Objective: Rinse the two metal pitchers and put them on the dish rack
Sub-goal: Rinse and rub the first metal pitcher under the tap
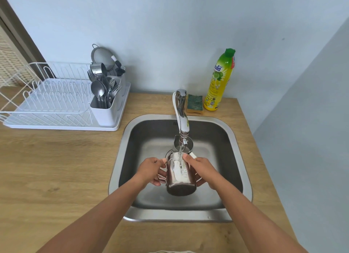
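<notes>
Two hands clamp one pitcher (180,174) at frame centre, left hand (153,170) on its handle, right hand (201,169) on its wall, tilted so tap (182,118) water sheets it; second pitcher (182,146) waits behind in sink (232,139), dish rack (56,101) upper left.

Sink (234,158) basin: centre blocked by the faucet (182,116) spout overhead, a held pitcher (180,175) and both hands, and a second pitcher (184,146) behind. Basin sides open. Left of the sink, bare counter (56,167) leads to the dish rack (56,101) (cutlery caddy (105,105) crowds its sink-side end).
</notes>
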Motion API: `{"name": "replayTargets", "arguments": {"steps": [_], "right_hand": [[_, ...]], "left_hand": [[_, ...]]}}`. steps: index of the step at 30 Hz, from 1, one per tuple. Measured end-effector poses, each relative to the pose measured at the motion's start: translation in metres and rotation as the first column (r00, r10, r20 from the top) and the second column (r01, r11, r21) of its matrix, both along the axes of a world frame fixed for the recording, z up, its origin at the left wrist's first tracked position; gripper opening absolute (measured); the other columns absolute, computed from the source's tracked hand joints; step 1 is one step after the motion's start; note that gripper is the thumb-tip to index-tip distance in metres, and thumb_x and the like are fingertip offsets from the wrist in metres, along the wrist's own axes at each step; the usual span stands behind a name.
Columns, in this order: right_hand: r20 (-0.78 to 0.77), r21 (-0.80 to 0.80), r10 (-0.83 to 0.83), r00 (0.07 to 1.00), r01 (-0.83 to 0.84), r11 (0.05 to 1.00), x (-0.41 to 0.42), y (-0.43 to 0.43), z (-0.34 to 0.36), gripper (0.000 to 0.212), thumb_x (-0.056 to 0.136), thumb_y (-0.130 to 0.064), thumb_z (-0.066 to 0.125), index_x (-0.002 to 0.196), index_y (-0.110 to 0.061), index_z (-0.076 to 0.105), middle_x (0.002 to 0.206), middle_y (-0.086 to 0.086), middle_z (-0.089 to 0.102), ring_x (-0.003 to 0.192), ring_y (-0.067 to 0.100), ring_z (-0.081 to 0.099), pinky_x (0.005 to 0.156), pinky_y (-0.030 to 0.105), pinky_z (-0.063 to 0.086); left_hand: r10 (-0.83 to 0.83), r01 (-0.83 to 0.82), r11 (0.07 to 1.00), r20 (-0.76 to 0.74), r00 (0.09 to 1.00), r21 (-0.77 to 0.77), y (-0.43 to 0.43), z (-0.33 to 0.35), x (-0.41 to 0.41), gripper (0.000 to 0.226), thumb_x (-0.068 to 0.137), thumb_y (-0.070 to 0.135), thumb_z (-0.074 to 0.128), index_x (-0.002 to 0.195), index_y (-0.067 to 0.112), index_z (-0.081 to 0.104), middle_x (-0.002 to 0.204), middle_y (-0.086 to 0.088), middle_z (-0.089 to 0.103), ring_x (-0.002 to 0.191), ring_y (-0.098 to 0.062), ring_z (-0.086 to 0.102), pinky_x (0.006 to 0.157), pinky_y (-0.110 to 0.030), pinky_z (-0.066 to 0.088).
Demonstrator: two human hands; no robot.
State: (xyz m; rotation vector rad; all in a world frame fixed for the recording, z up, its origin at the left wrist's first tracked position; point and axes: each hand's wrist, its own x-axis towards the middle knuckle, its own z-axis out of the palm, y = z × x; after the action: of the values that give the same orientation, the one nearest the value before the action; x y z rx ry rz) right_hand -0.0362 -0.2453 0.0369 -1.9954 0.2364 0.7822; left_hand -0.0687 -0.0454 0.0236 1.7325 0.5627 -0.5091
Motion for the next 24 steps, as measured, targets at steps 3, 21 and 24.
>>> {"name": "replayTargets", "arguments": {"steps": [3,21,24], "right_hand": [[-0.051,-0.015,-0.022,0.998,0.021,1.000,0.003,0.002,0.000,0.069,0.081,-0.073,0.051,0.106,-0.011,0.064,0.094,0.010,0.072,0.079,0.029,0.072,0.062,0.035,0.061],[0.138,-0.126,0.038,0.990,-0.020,0.992,-0.002,-0.003,0.011,0.075,0.063,-0.074,0.068,0.118,-0.025,0.050,0.109,-0.005,0.065,0.095,0.017,0.066,0.082,0.041,0.058],[0.232,-0.111,0.051,0.971,-0.025,0.994,-0.001,-0.008,0.009,0.085,0.050,-0.076,0.070,0.119,-0.030,0.051,0.108,-0.007,0.066,0.098,0.016,0.066,0.091,0.043,0.054]], "left_hand": [[0.002,-0.005,0.998,-0.050,0.999,-0.070,-0.001,0.000,0.001,0.034,0.099,0.034,0.051,0.098,0.001,0.060,0.065,-0.011,0.071,0.047,-0.023,0.067,0.045,-0.029,0.056],[-0.102,0.052,0.957,-0.166,0.981,-0.285,-0.004,0.007,0.003,0.027,0.101,0.031,0.045,0.105,0.008,0.057,0.101,-0.018,0.073,0.083,-0.034,0.073,0.068,-0.041,0.061],[-0.131,0.064,0.928,-0.161,0.978,-0.368,-0.005,0.006,0.001,0.021,0.103,0.026,0.043,0.103,0.010,0.056,0.102,-0.019,0.071,0.087,-0.036,0.071,0.075,-0.044,0.060]]}}
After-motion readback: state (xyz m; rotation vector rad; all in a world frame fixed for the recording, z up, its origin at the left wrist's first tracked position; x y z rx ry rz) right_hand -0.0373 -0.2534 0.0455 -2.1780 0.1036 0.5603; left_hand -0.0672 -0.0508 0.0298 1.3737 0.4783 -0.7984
